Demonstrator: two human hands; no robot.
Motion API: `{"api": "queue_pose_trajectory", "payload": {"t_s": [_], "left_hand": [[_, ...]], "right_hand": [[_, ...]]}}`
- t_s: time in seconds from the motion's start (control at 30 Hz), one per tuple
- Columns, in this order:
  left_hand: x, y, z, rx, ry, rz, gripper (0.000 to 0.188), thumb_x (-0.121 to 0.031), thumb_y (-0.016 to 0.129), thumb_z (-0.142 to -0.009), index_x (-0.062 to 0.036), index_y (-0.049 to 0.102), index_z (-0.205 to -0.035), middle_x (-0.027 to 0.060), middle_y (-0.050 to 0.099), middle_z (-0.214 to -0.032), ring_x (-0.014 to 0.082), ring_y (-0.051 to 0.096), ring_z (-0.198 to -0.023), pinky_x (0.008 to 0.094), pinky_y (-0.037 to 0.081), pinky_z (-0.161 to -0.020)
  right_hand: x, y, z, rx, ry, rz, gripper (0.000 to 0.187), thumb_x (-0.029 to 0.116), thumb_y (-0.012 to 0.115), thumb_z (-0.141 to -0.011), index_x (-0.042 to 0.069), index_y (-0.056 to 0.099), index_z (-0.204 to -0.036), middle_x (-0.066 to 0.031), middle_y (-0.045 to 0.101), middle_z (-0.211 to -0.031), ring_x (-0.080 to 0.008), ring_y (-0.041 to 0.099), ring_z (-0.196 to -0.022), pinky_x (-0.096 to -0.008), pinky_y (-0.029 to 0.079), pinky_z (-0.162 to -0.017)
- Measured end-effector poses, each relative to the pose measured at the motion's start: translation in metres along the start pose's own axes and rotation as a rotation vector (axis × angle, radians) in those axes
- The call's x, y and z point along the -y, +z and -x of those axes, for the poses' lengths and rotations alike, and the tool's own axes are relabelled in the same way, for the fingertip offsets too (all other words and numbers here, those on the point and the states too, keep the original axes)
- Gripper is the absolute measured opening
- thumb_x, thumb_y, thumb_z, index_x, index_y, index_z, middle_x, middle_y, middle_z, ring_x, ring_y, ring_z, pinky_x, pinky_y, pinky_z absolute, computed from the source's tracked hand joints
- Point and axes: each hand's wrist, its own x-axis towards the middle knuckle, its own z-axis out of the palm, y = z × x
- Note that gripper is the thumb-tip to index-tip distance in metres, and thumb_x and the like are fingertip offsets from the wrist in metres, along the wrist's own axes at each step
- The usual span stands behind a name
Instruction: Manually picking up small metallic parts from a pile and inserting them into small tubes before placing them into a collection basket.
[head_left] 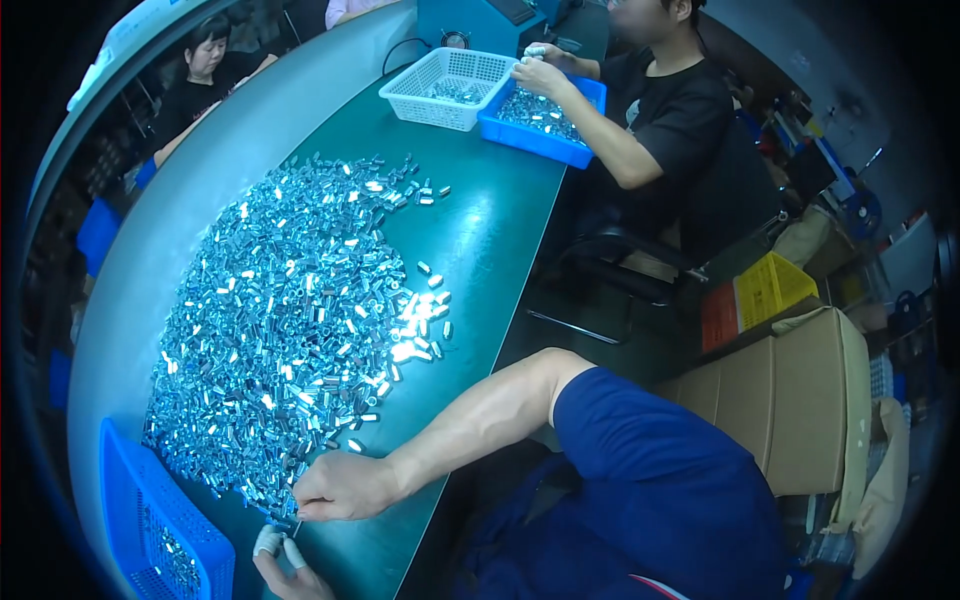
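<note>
A big heap of small shiny metal cylinders [290,310] is spread over the green tabletop. At the heap's near end, my right hand [345,486] is closed in a pinch. Whatever lies between its fingertips is too small to make out. Just below it, my left hand [288,570] has white covers on its thumb and a finger. Those tips come together around a small metal cylinder [284,535], partly hidden. Both hands are almost touching. Left of them stands a blue plastic basket [215,552], holding some of the same cylinders.
A white basket [440,112] and a blue tray [535,143] of metal parts stand at the table's far end. There a co-worker [670,110] handles parts. Another person [205,75] sits beyond the pale barrier [130,270]. A cardboard box [770,400] is at my right.
</note>
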Motion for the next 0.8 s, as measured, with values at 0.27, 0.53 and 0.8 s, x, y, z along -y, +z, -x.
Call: {"api": "queue_pose_trajectory", "payload": {"t_s": [0.27,0.53,0.8], "left_hand": [[-0.014,0.006,0.009,0.256,-0.171,0.252,0.019,0.004,0.068,-0.096,0.0063,0.068,-0.114,0.0138,0.071,-0.11,0.0231,0.068,-0.102,0.0365,0.058,-0.092],[-0.009,0.008,0.01,0.253,-0.243,0.278,0.016,0.004,0.068,-0.096,0.0058,0.068,-0.111,0.0134,0.071,-0.107,0.022,0.068,-0.099,0.0354,0.059,-0.09],[-0.008,0.017,0.011,0.193,-0.04,0.269,0.014,0.0,0.073,-0.093,0.0006,0.072,-0.107,0.005,0.072,-0.099,0.0108,0.06,-0.079,0.0233,0.045,-0.063]], "right_hand": [[-0.003,0.002,0.0,0.059,0.085,0.019,0.029,0.025,0.061,-0.092,0.0,0.066,-0.078,-0.0189,0.065,-0.075,-0.0406,0.065,-0.074,-0.0499,0.049,-0.067],[-0.002,0.005,0.005,0.038,-0.058,0.067,0.028,0.027,0.062,-0.093,0.002,0.068,-0.081,-0.0195,0.065,-0.076,-0.0402,0.066,-0.075,-0.0507,0.049,-0.067],[-0.007,0.003,0.009,0.24,0.102,0.11,0.039,0.035,0.062,-0.095,0.003,0.066,-0.073,-0.0201,0.063,-0.07,-0.0438,0.062,-0.068,-0.0525,0.048,-0.062]]}}
